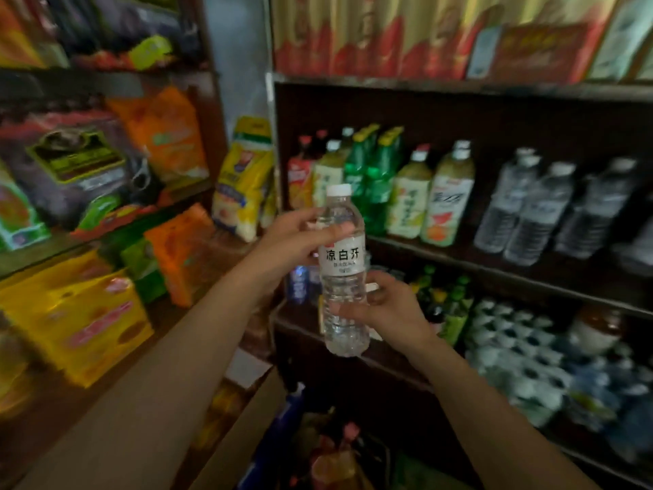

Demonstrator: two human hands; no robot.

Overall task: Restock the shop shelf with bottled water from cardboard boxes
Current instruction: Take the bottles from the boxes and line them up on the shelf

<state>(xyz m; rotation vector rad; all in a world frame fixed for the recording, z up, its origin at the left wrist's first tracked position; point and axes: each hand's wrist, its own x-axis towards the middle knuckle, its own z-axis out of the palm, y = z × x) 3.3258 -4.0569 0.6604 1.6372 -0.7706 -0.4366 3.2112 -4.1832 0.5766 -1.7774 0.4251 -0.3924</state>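
water bottle upright, both hands' grip, blurred shelf

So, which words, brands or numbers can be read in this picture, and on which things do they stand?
"凉白开": on the white label of the water bottle, held by the left hand and the right hand.
Small print under those characters: too small to read.
Labels of the tea bottles, shelf water bottles, snack bags and red boxes: all too blurred to read.
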